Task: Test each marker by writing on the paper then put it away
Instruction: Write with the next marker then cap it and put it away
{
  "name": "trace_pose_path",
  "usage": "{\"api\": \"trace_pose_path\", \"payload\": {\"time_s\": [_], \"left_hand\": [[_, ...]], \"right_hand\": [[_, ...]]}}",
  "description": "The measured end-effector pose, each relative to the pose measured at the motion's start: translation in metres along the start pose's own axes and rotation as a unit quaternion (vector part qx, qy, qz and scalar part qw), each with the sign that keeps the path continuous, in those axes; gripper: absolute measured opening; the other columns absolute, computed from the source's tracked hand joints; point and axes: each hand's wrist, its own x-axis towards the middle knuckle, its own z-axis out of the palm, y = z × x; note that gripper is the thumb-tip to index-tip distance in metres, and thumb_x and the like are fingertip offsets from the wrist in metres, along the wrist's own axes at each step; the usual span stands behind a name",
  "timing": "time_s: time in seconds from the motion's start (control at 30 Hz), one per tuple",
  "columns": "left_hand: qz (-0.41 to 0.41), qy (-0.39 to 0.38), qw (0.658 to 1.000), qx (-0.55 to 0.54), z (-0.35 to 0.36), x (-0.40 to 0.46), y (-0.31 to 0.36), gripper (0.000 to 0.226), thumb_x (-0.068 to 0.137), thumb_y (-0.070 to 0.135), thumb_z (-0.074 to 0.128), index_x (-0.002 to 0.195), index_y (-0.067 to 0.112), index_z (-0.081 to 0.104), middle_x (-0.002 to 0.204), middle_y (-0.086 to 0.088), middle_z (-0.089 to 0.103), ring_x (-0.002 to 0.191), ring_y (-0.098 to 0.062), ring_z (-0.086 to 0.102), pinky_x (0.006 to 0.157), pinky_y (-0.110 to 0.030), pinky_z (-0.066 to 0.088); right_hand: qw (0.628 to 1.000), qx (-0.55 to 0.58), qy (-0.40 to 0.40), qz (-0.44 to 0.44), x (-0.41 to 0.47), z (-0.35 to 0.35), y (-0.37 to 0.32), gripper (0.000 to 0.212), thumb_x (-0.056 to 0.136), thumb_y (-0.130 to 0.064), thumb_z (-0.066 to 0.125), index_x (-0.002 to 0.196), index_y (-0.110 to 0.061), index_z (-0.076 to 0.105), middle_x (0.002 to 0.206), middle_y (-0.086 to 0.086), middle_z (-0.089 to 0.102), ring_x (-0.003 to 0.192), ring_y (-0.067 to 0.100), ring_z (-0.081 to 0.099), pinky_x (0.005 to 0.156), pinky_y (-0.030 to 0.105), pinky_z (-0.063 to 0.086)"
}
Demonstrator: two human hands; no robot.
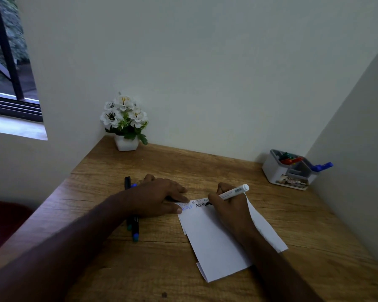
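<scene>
A white sheet of paper (216, 240) lies on the wooden desk (157, 264), with blue and black letters along its top edge. My right hand (227, 211) grips a white marker (233, 192), its black tip touching the paper beside the black letters. My left hand (159, 196) lies flat on the desk, fingertips pressing the paper's top left corner. Under my left wrist lie two dark markers (134, 227) with blue and green ends; a third dark marker (127, 183) pokes out behind the hand.
A white organiser box (290, 171) with coloured items and a blue marker stands at the back right by the wall. A potted white flower (125, 123) sits in the back left corner. Walls close the desk at back and right; a window is at left.
</scene>
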Motion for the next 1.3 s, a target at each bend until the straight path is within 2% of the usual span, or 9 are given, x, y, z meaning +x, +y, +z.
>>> {"api": "trace_pose_path", "payload": {"time_s": [0.1, 0.2, 0.33, 0.5, 0.63, 0.8, 1.07, 1.2, 1.3], "left_hand": [[0.000, 0.002, 1.000, -0.001, -0.0001, -0.0001, 0.0001, 0.043, 0.094, 0.055, 0.047, 0.136, 0.047, 0.046, 0.154, 0.022, 0.029, 0.144, -0.002, 0.019, 0.112, -0.047, 0.009], [0.002, 0.005, 1.000, -0.004, 0.0001, -0.0005, -0.0002, 0.043, 0.093, 0.055, 0.048, 0.135, 0.046, 0.047, 0.154, 0.021, 0.030, 0.143, -0.002, 0.020, 0.112, -0.047, 0.010], [0.000, 0.006, 1.000, -0.004, 0.0011, 0.0006, -0.0012, 0.043, 0.093, 0.057, 0.047, 0.135, 0.048, 0.047, 0.153, 0.023, 0.030, 0.143, -0.002, 0.020, 0.111, -0.047, 0.009], [0.002, 0.007, 1.000, -0.005, 0.0008, 0.0009, -0.0011, 0.043, 0.093, 0.056, 0.047, 0.135, 0.048, 0.047, 0.153, 0.022, 0.031, 0.143, -0.002, 0.021, 0.111, -0.047, 0.010], [-0.004, 0.002, 1.000, -0.004, 0.0007, 0.0011, 0.0002, 0.043, 0.093, 0.055, 0.048, 0.135, 0.046, 0.047, 0.154, 0.022, 0.030, 0.144, -0.002, 0.019, 0.111, -0.046, 0.007], [-0.003, 0.000, 1.000, 0.001, -0.0005, 0.0005, 0.0006, 0.043, 0.094, 0.055, 0.047, 0.136, 0.047, 0.046, 0.154, 0.021, 0.029, 0.144, -0.003, 0.019, 0.111, -0.046, 0.008], [-0.003, -0.003, 1.000, 0.006, -0.0016, 0.0000, 0.0022, 0.043, 0.094, 0.055, 0.047, 0.136, 0.047, 0.046, 0.154, 0.021, 0.029, 0.144, -0.002, 0.018, 0.110, -0.045, 0.008], [-0.005, 0.000, 1.000, 0.009, -0.0011, -0.0006, 0.0020, 0.043, 0.094, 0.055, 0.047, 0.136, 0.048, 0.045, 0.154, 0.022, 0.030, 0.143, -0.002, 0.020, 0.110, -0.043, 0.008], [-0.017, 0.034, 0.999, 0.000, -0.0015, -0.0029, 0.0021, 0.050, 0.091, 0.056, 0.051, 0.139, 0.047, 0.040, 0.150, 0.021, 0.037, 0.140, -0.002, 0.027, 0.112, -0.043, 0.009]], "right_hand": [[1.000, -0.021, -0.008, -0.002, 0.0008, 0.0010, 0.0025, 0.023, 0.083, -0.021, 0.065, 0.067, -0.011, 0.053, 0.065, 0.006, 0.069, 0.054, 0.012, 0.062, 0.047, 0.022, 0.041], [1.000, 0.001, 0.006, -0.010, 0.0012, 0.0012, 0.0023, 0.024, 0.083, -0.013, 0.066, 0.066, -0.006, 0.051, 0.061, 0.006, 0.065, 0.053, 0.009, 0.057, 0.046, 0.019, 0.039], [1.000, -0.019, -0.007, -0.012, 0.0015, 0.0014, 0.0008, 0.022, 0.086, -0.016, 0.065, 0.069, -0.009, 0.053, 0.064, 0.003, 0.067, 0.052, 0.006, 0.058, 0.044, 0.015, 0.037], [1.000, 0.006, 0.016, -0.009, 0.0033, 0.0016, 0.0030, 0.031, 0.084, -0.012, 0.066, 0.061, -0.015, 0.046, 0.050, -0.010, 0.053, 0.045, 0.001, 0.051, 0.045, 0.016, 0.036], [1.000, 0.012, 0.016, -0.005, 0.0050, 0.0021, 0.0043, 0.035, 0.083, -0.012, 0.066, 0.057, -0.016, 0.043, 0.047, -0.011, 0.052, 0.045, 0.001, 0.051, 0.044, 0.015, 0.035], [1.000, 0.017, 0.015, -0.004, 0.0057, 0.0023, 0.0070, 0.029, 0.084, -0.015, 0.066, 0.061, -0.014, 0.048, 0.056, -0.004, 0.059, 0.049, 0.003, 0.056, 0.047, 0.018, 0.039], [0.999, 0.030, 0.016, -0.013, 0.0055, 0.0014, 0.0075, 0.030, 0.083, -0.012, 0.066, 0.061, -0.013, 0.045, 0.053, -0.005, 0.053, 0.049, 0.004, 0.051, 0.047, 0.023, 0.038], [0.999, 0.043, 0.031, -0.014, 0.0054, 0.0016, 0.0079, 0.029, 0.083, -0.015, 0.067, 0.066, -0.005, 0.046, 0.060, 0.011, 0.059, 0.055, 0.014, 0.056, 0.050, 0.028, 0.042], [0.993, 0.098, 0.055, -0.023, 0.0050, -0.0038, 0.0086, 0.021, 0.083, -0.010, 0.067, 0.074, -0.001, 0.050, 0.068, 0.015, 0.059, 0.063, 0.018, 0.061, 0.057, 0.028, 0.046]]}}
